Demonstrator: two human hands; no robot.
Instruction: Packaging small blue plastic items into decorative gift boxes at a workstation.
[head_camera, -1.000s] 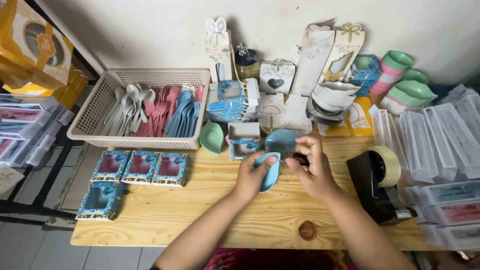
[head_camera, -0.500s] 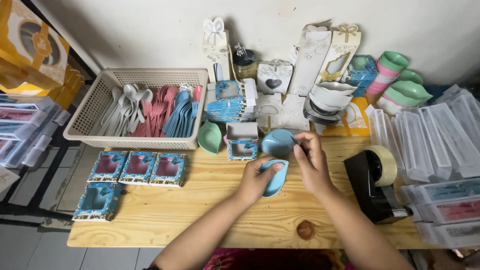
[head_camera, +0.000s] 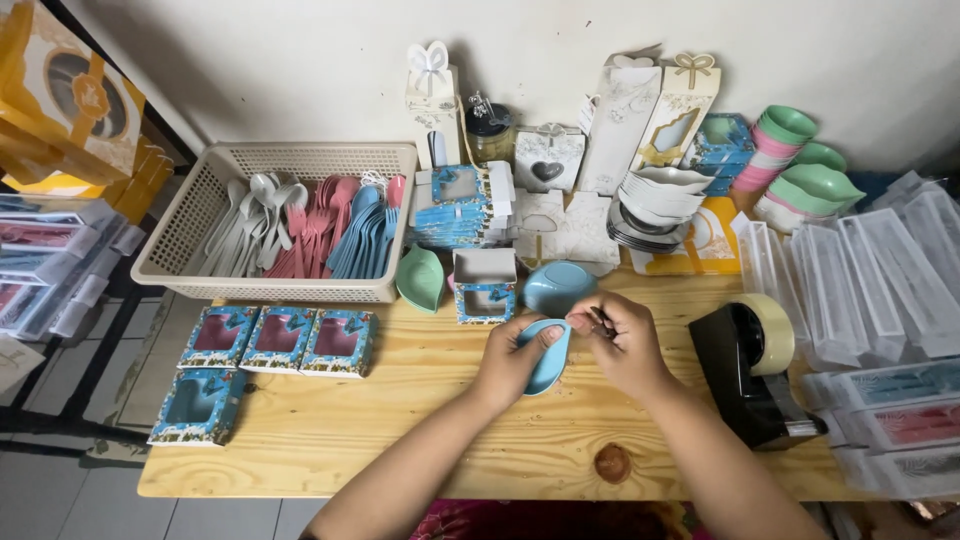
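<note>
On the table (head_camera: 400, 420), both hands (head_camera: 570, 350) have lowered the blue dish (head_camera: 548, 358).

Four blue window boxes (head_camera: 270, 350) flat, two blue dishes (head_camera: 556, 288).

The dish (head_camera: 549, 357) is light blue, like the second dish (head_camera: 558, 286) behind it; a third dish (head_camera: 420, 278) is mint green. The basket (head_camera: 190, 240) is beige, its spoons (head_camera: 310, 225) grey, pink and blue. The boxes (head_camera: 275, 341) are blue (with a floral print). The table (head_camera: 400, 430) is pale wood, the tape dispenser (head_camera: 745, 385) black.
</note>
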